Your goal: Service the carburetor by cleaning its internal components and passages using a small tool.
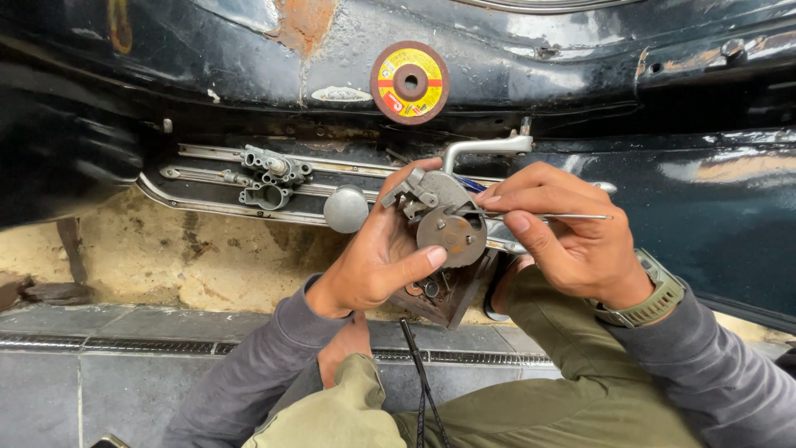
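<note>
- The left hand is closed around a grey metal latch mechanism at the centre of the frame, thumb pressed beside its round plate.
- The right hand pinches a thin metal rod, its tip set into the mechanism.
- The step looks like probing or seating a small part; the next move likely calls for a steady mechanism and fine rod pressure.
- Around them: a grinding disc on the dark car body at upper centre, a small bracket assembly at left, and a round knob just beside the left hand.
- A black cord hangs below; nothing blocks the work.
</note>
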